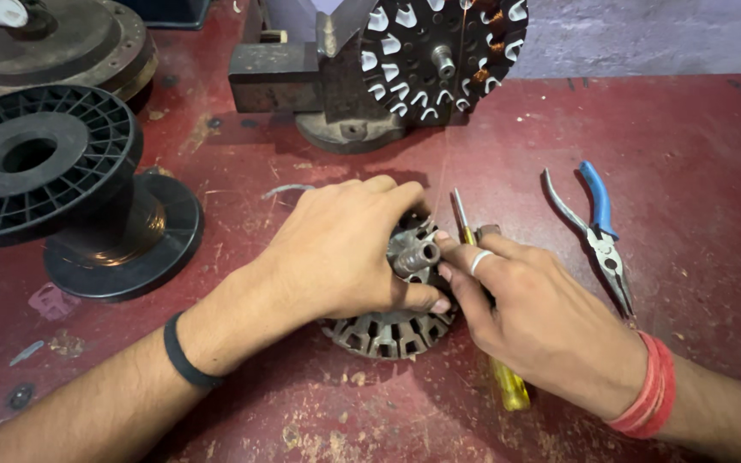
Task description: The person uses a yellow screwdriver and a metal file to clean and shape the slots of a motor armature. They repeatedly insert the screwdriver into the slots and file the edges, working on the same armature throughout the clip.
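Gripping a slotted metal stator core (388,330) from above, the left hand (336,253) covers most of it near the middle of the worn red table (696,189). Fingers of the right hand (542,321) touch the core's central shaft (418,255) (a ring shows on one finger). A yellow-handled screwdriver (508,386) lies under that hand; blue-handled pliers (602,231) rest to the right, a black spool (53,184) far left.

Worn red-painted worktable (688,120), scratched and chipped, flecked with pale scrapings along the near edge. Behind the worktable, at the far right, rough grey wall (645,34). Beyond the worktable's far left edge, a dark blue surface (165,10). Soft, even light across the worktable, faint shadows only.
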